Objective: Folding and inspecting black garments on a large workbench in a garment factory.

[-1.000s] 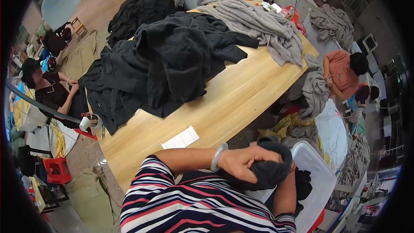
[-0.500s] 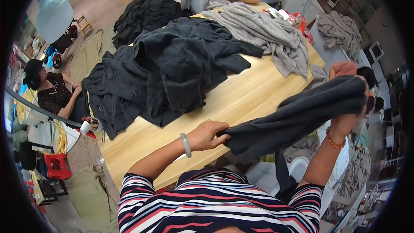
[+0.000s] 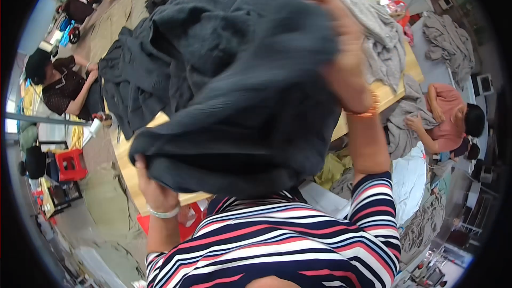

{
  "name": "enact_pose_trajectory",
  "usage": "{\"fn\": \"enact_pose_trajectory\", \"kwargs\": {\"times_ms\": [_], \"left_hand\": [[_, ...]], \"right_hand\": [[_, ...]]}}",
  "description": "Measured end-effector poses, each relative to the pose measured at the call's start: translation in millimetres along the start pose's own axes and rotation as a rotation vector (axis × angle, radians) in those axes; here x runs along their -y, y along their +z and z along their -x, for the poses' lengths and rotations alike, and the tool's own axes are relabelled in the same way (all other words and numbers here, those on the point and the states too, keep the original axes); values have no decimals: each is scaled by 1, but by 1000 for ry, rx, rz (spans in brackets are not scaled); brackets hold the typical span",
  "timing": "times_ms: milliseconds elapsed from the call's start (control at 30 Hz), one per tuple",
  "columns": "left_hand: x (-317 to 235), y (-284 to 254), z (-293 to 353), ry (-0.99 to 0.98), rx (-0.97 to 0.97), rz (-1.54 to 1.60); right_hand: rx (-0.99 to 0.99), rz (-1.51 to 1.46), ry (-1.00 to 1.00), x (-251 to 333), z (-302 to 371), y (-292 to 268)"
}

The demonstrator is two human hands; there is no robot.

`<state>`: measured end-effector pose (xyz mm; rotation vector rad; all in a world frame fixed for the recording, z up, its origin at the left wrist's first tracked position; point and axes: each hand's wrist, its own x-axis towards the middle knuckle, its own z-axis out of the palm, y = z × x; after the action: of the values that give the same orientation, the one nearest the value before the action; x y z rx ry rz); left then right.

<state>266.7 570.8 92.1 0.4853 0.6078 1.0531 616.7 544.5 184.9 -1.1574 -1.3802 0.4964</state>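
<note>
Above the near edge of the table (image 3: pixel 127 166), your left hand (image 3: pixel 158 191) grips one end of the dark garment (image 3: pixel 256 114) and your right hand (image 3: pixel 348 50), blurred, clasps the other, apparently so the cloth spreads; dark clothes (image 3: pixel 136 72) lie on the table.

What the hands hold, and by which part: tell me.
A dark grey cloth, held at two ends: the left hand grips its lower left end, the right hand its upper right. Whether those are hem or sleeve cannot be told.
</note>
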Motion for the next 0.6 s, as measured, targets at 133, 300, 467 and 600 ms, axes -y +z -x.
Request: {"fn": "enact_pose_trajectory", "kwargs": {"times_ms": [133,300,467,600], "left_hand": [[-13,-110,4,116,-348,-180],[59,-244,43,10,-198,-1564],[79,-264,28,244,579,-2146],[72,-261,4,535,680,-2036]], "right_hand": [[223,214,-41,-70,29,102],[622,518,220,-138,175,157],[799,628,487,-141,292,175],[676,800,350,-120,309,189]]}}
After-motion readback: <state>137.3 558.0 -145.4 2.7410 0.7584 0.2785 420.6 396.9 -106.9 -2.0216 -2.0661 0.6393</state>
